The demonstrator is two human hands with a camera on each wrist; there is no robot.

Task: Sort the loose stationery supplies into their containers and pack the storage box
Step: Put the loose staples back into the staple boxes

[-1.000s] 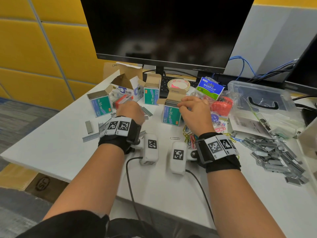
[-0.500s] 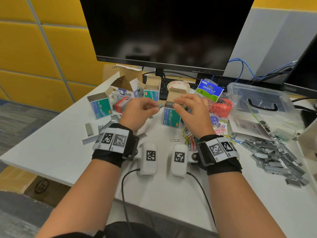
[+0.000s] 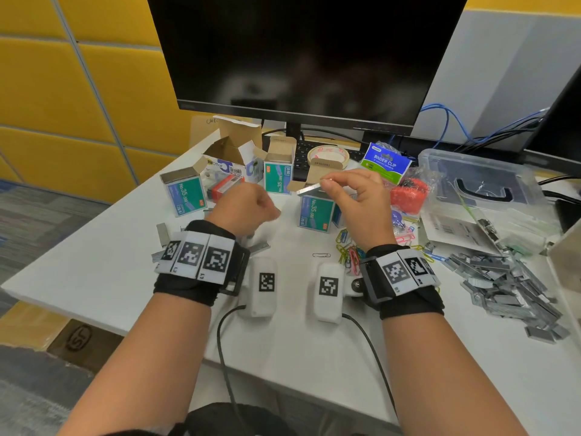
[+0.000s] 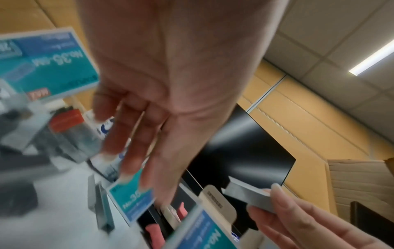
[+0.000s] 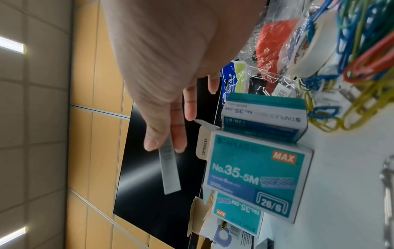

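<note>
My right hand (image 3: 355, 199) pinches a grey staple strip (image 3: 309, 189) between thumb and forefinger, just above the open flap of a teal staple box (image 3: 316, 214). In the right wrist view the staple strip (image 5: 169, 170) sticks out level past the fingertips, beside the open teal box (image 5: 253, 173). My left hand (image 3: 248, 209) hovers left of that box, low over the table, with nothing in it. In the left wrist view its fingers (image 4: 127, 134) hang loose and blurred, and the staple strip (image 4: 247, 196) shows at the lower right.
Two more teal staple boxes (image 3: 185, 195) (image 3: 278, 177) stand behind, with a tape roll (image 3: 328, 155) and a binder clip bag (image 3: 386, 163). A clear storage box (image 3: 478, 187) sits right, a staple pile (image 3: 509, 284) in front of it. Coloured paper clips (image 3: 349, 250) lie near my right wrist.
My left hand rose from the loose strips on the table, met the right hand at the box, then drew back left. The right hand now holds the strip over the box.
</note>
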